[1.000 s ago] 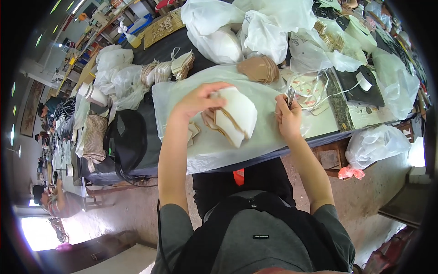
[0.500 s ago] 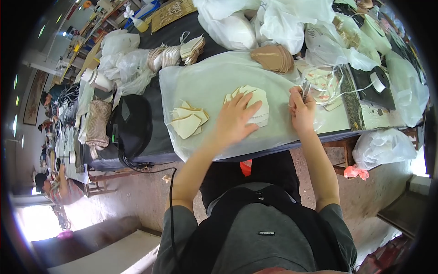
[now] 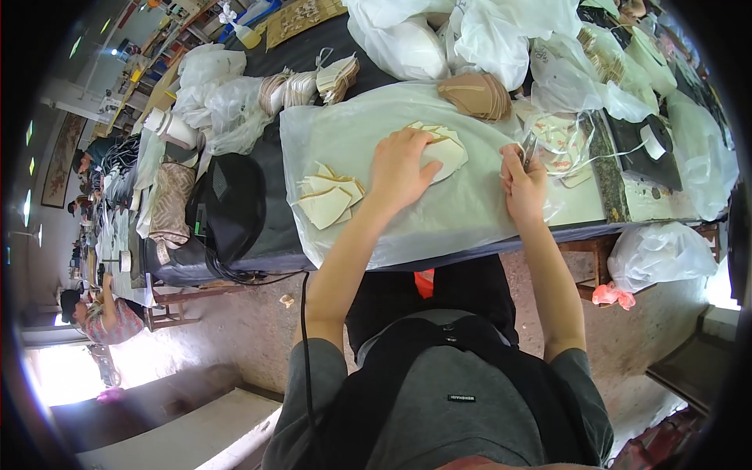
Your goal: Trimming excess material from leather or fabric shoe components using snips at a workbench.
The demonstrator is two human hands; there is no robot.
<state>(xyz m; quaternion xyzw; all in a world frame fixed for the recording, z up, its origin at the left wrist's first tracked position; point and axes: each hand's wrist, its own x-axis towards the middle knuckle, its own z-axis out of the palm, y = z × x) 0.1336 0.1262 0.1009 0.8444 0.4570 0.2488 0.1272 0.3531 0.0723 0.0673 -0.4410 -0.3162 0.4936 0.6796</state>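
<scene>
My left hand is curled over the left part of a stack of cream shaped pieces, its thumb along the near side. The stack lies on a translucent plastic sheet. My right hand is closed near the sheet's right edge, with a small dark metal tool, like thread snips, sticking up from its fingers. To the left of my left hand, a loose, fanned pile of cream pieces rests on the same sheet.
Brown shaped pieces lie at the sheet's far edge. Bundled pieces and plastic bags stand behind. A black bag is at left, a white tape roll at right. A person sits far left.
My left hand has gone from spread flat on the stack to curled around its left side. The stack's pieces sit more evenly together. My right hand still holds the metal tool.
</scene>
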